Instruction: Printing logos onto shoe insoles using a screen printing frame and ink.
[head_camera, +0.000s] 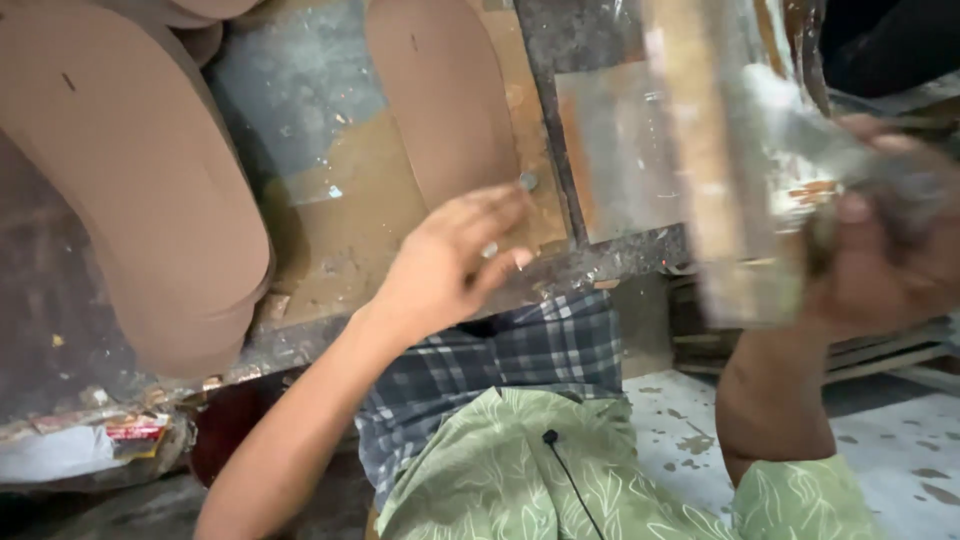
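Note:
My left hand (455, 262) reaches over the front edge of a worn workbench (300, 120), fingers together, fingertips by the lower end of a single brown sole-shaped piece (440, 95) lying flat. It holds nothing I can see. My right hand (880, 250) is raised at the right, gripping a blurred, paint-stained flat metal tool or plate (740, 160) that tilts over the bench's right part.
A tall stack of brown sole-shaped pieces (150, 190) fills the left of the bench. A metal sheet (625, 150) lies at the bench's right. Scraps and paper (100, 440) sit at lower left. Spotted floor (900, 450) shows at lower right.

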